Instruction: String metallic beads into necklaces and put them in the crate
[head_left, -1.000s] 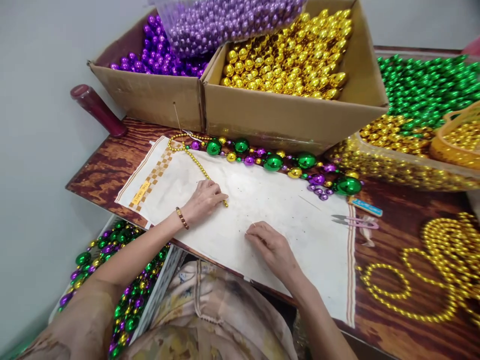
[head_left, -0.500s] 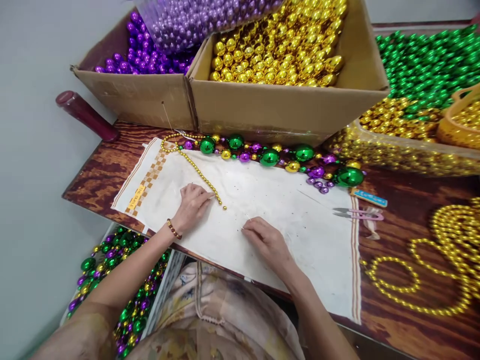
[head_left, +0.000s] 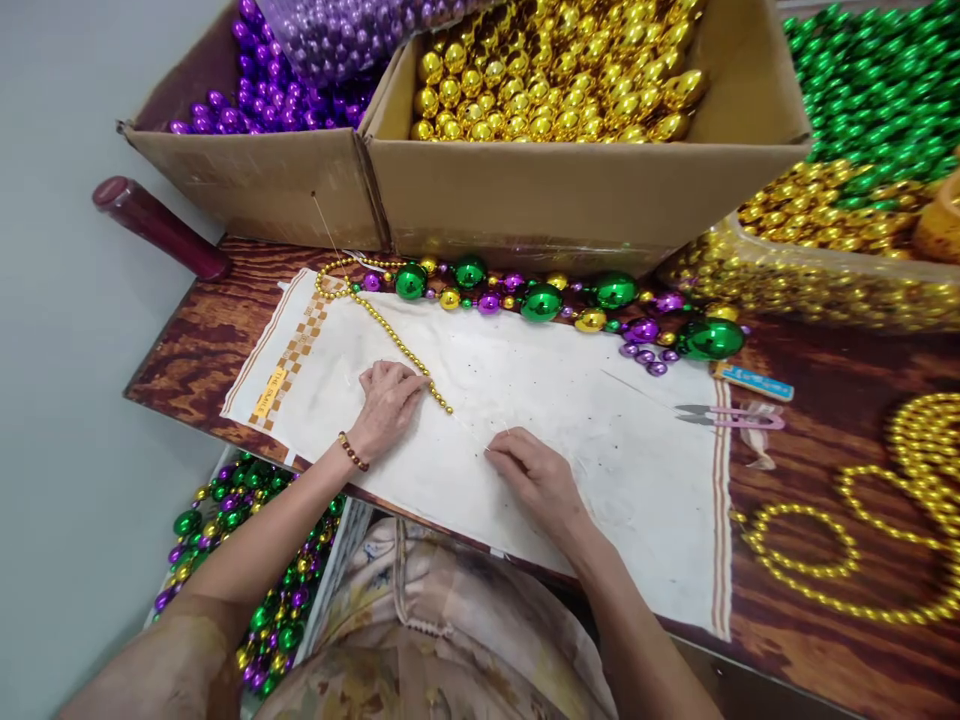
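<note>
My left hand (head_left: 386, 400) rests on a white cloth (head_left: 555, 420), its fingers pressed on a strand of small gold beads (head_left: 390, 327) that runs up to the cloth's far left corner. My right hand (head_left: 536, 480) lies a little to the right, fingertips pinched on what seems a thin thread leading from the strand's end. A mixed strand of large green, gold and purple beads (head_left: 547, 300) lies along the cloth's far edge.
Cardboard boxes of purple beads (head_left: 255, 150) and gold beads (head_left: 570, 110) stand behind the cloth. Green beads (head_left: 877, 80) and trays of gold beads (head_left: 817, 260) are at right. Scissors (head_left: 731, 417), coiled gold strands (head_left: 862, 540), a dark red bottle (head_left: 157, 225), and a bin of mixed beads (head_left: 247, 560) by my lap.
The view has shifted slightly. My left hand slid a little back along the gold strand, and my right hand stays pinched close to the strand's end.
</note>
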